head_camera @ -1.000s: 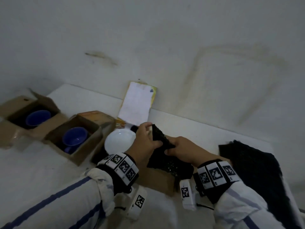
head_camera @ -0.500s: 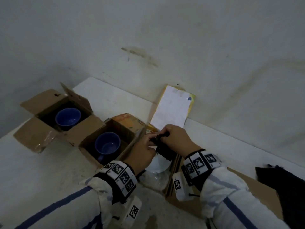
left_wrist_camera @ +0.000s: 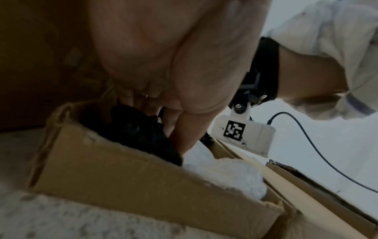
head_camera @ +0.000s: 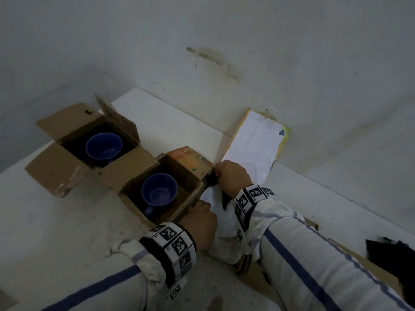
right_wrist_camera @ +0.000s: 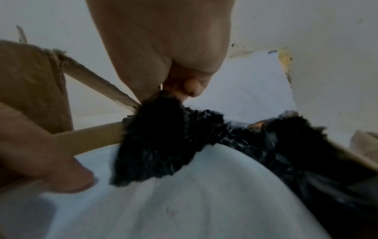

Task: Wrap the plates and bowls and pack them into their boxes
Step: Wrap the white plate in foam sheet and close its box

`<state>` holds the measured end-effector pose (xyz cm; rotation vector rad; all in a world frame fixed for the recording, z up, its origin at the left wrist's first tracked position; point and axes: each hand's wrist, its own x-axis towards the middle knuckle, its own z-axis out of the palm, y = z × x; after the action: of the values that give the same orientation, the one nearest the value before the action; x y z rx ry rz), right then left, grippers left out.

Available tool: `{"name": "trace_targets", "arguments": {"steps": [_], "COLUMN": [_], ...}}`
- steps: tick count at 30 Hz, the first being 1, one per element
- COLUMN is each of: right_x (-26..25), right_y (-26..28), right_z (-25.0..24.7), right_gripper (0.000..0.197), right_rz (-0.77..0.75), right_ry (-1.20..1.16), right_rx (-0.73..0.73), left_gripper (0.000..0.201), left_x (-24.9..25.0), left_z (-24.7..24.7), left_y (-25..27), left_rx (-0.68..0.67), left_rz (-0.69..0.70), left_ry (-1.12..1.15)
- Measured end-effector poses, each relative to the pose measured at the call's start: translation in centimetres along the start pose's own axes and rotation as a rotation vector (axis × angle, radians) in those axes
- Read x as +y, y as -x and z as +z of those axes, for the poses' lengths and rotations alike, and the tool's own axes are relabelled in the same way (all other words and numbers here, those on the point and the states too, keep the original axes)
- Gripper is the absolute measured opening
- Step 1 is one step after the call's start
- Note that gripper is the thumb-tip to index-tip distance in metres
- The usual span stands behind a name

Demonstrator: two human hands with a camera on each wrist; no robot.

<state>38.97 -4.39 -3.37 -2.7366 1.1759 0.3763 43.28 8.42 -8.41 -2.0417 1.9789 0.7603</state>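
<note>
A white plate (head_camera: 213, 196) (right_wrist_camera: 204, 202) lies in a low cardboard box (left_wrist_camera: 143, 177) right of the cup boxes, over white bubble wrap (left_wrist_camera: 235, 174). A piece of black foam wrap (right_wrist_camera: 155, 142) (head_camera: 212, 179) (left_wrist_camera: 139, 134) hangs over the plate's far rim. My right hand (head_camera: 231, 173) (right_wrist_camera: 169, 92) pinches the wrap's top between thumb and fingers. My left hand (head_camera: 199, 221) (left_wrist_camera: 163, 113) reaches down at the box's near-left side. In the right wrist view its thumb lies over a cardboard edge (right_wrist_camera: 88, 135) of the box. My arms hide most of the plate in the head view.
Two open boxes (head_camera: 54, 167) (head_camera: 190, 158) on the left each hold a blue cup (head_camera: 103, 145) (head_camera: 159, 189). White paper on a yellow sheet (head_camera: 253, 149) leans against the wall. Flat cardboard (head_camera: 359, 261) and more black wrap (head_camera: 390, 254) lie at the right.
Both hands carried the black wrap left from the flat cardboard to the plate. The left hand then let go of it and dropped to the box edge.
</note>
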Motion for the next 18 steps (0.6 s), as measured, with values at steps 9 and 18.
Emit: {"name": "trace_targets", "arguments": {"steps": [9,18], "right_x": [1.6,1.8], "right_y": [-0.8,-0.7], "right_z": [0.0,0.4], "right_gripper": [0.034,0.017], "right_rz": [-0.145,-0.089], "right_ry": [0.112,0.140], "right_rx": [-0.206,-0.228], "left_gripper": [0.029,0.030], "left_x": [-0.3,0.0], "left_z": [-0.2,-1.4], "left_y": [-0.4,0.4], "left_rx": [-0.002,-0.006], "left_rz": [0.060,0.071], "left_ry": [-0.098,-0.141]}}
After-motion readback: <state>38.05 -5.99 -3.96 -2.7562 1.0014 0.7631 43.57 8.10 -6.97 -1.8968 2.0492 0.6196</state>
